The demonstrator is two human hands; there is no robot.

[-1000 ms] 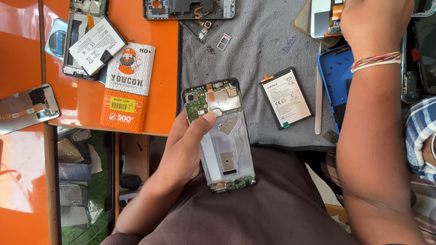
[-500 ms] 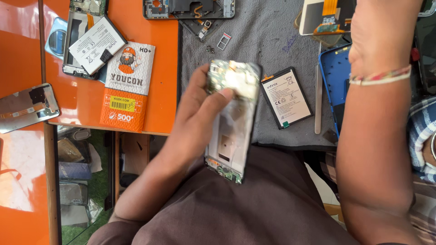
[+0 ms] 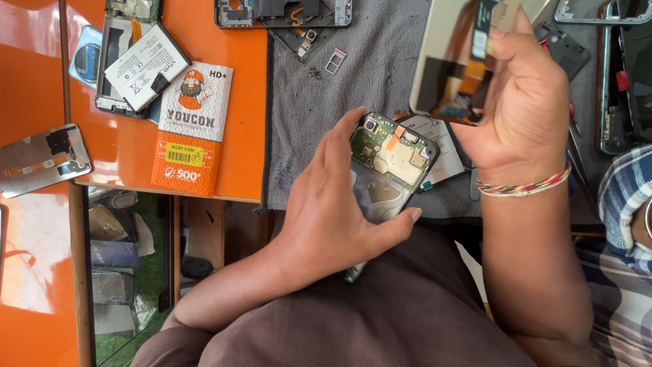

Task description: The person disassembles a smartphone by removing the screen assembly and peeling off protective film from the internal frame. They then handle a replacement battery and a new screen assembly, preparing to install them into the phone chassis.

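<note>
The left hand (image 3: 333,211) grips an opened phone body (image 3: 390,163), circuit board exposed, tilted above a grey cloth mat (image 3: 367,81). The right hand (image 3: 526,102) holds a display panel (image 3: 451,61) with an orange flex strip just above the phone body. A white-and-orange packet (image 3: 190,129) lies on the orange table (image 3: 244,136).

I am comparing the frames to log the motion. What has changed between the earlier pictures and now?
The right hand, earlier reaching to the table's far edge, has come back holding a phone screen panel above the grey mat. The left hand shifted its grip on the opened phone, tilting it. The orange packet stayed put.
</note>
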